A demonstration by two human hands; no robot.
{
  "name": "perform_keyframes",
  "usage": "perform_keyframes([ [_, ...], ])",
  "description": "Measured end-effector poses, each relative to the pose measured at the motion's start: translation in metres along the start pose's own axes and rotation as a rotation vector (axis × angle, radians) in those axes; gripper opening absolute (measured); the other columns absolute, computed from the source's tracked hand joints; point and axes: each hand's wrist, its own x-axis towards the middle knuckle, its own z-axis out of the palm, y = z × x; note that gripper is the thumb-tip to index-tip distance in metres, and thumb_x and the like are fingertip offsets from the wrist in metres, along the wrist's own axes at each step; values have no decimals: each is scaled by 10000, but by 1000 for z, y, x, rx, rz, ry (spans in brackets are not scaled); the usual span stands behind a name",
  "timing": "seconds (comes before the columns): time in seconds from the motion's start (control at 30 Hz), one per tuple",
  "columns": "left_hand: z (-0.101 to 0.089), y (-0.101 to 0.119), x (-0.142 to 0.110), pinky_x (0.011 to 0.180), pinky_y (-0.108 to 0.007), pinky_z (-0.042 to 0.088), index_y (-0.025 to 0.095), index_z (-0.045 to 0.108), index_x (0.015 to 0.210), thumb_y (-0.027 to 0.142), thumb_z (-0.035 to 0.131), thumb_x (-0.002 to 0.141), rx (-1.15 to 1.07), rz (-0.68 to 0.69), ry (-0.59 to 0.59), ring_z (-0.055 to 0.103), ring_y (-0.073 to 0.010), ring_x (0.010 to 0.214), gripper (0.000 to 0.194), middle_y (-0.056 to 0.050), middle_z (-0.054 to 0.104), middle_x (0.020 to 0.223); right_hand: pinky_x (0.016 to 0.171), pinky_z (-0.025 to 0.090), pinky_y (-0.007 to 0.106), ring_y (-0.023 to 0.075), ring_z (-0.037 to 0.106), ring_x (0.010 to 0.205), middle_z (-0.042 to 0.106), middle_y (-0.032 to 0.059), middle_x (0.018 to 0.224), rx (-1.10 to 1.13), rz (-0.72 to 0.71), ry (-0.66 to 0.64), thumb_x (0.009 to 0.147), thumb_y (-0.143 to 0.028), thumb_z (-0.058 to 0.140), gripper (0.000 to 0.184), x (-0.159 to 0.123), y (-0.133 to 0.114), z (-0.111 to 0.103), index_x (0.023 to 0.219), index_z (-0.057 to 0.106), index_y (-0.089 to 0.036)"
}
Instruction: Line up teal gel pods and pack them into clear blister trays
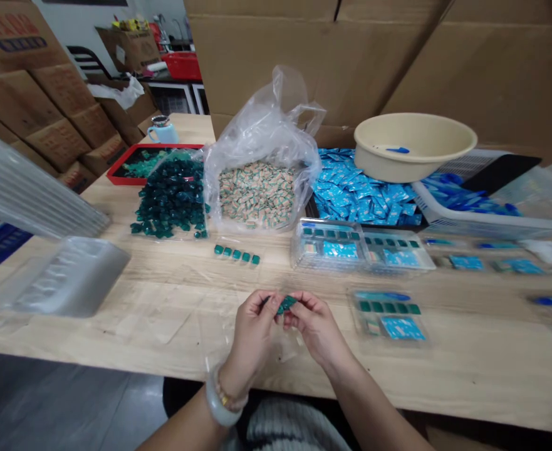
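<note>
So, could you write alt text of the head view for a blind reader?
A person's left hand and right hand hold a small green item over a wooden table. Beyond lie dark green pieces, a plastic bag of beige items, blue packets and clear trays.

On the pale wooden desk [473, 376], a clear plastic bag [266, 122] of beige packets [257, 195] stands between dark-green chunky pieces [170, 195], left, and flat blue sachets [364, 197], right; square green pieces [237, 254] lie before it.

Light-blue mug [165, 133], stacked cardboard boxes [17, 103].
</note>
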Motion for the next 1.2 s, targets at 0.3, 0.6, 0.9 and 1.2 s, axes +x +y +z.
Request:
perform_keyframes([
  [0.3,-18,6,16,504,-203,380,132,587,749,280,650,607,-183,-474,-215,466,-81,567,214,-18,522,669,550,410,250,112,502,561,574,-1,632,-424,-264,-3,658,-331,599,176,9,3,-23,760,594,-187],
  [0.6,-16,-17,24,453,-172,261,116,582,726,338,678,595,-123,-495,-275,357,-46,513,276,30,428,577,545,375,253,135,484,585,523,5,599,-932,-550,-219,740,-235,512,121,15,-3,-23,701,625,-215],
  [0.9,-20,-33,20,434,-181,212,122,535,651,386,632,633,-96,-465,-301,323,-43,470,282,45,396,527,680,446,302,179,567,761,627,34,810,-907,-523,-256,734,-212,547,209,-6,-2,-20,908,642,-280],
  [1.2,-20,-44,32,425,-181,256,145,478,644,367,603,652,-58,-353,-142,361,-51,452,254,49,437,525,668,444,305,177,573,746,633,35,824,-1104,-569,-263,768,-235,512,213,17,-1,-25,954,611,-261],
])
